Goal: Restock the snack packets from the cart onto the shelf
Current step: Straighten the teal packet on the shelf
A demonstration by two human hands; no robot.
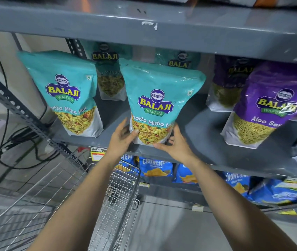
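Note:
A teal Khatta Mitha Mix packet [159, 100] stands upright on the grey middle shelf [203, 129], near its front edge. My left hand [121, 140] grips the packet's lower left corner. On the other side, my right hand [177, 144] cups its lower right corner and base. A second teal packet [68, 93] of the same kind stands to the left on the shelf. Two more teal packets [108, 69] stand behind in shadow. The wire cart [118, 201] sits below my arms, and I see no packets in it.
Purple Aloo Sev packets [269, 104] fill the shelf's right side. Blue crisp packets [155, 167] lie on the shelf below. An upper shelf board [144, 24] overhangs closely. Black cables [13, 142] hang at the left by the slotted upright.

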